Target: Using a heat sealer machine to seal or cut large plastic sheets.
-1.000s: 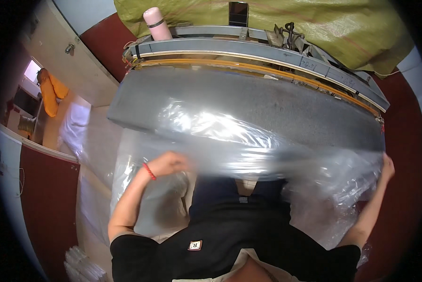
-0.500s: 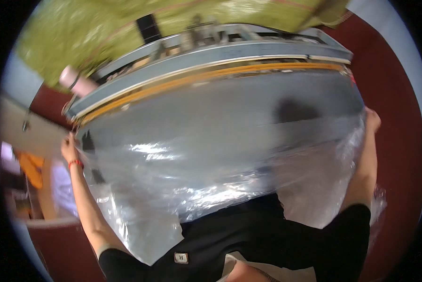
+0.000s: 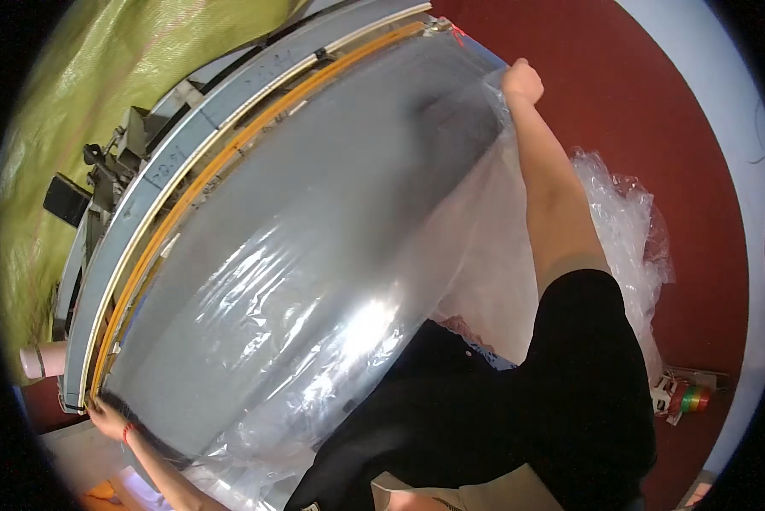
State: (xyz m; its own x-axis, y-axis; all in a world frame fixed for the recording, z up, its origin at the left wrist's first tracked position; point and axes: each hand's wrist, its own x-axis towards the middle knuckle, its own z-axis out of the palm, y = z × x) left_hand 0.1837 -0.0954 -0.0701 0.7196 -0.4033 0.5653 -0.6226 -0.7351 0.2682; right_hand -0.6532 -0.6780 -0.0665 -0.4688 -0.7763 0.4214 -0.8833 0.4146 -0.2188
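A wide sheet of clear plastic film (image 3: 263,289) is stretched between my hands over a long grey surface (image 3: 314,153). My right hand (image 3: 523,81), at the upper right, is closed around the film's edge, and the film hangs in folds below it. At the lower left, my left hand (image 3: 108,419), with a red band at the wrist, pinches the film's other edge close to the end of an orange strip (image 3: 229,153). The fingertips of that hand are small and partly hidden. The film's near edge droops against my black shirt.
Beyond the strip runs a long blue-grey metal frame (image 3: 174,162) with mechanical parts on it. Yellow-green woven sheeting (image 3: 67,111) lies behind. A pink bottle (image 3: 43,361) is at the frame's left end. Crumpled film (image 3: 625,213) and a red-yellow-green roll (image 3: 693,398) are on the right.
The view has swung, so the frame now slants from lower left to upper right. My right hand appears higher and my left lower, both still on the film. More crumpled film shows at right.
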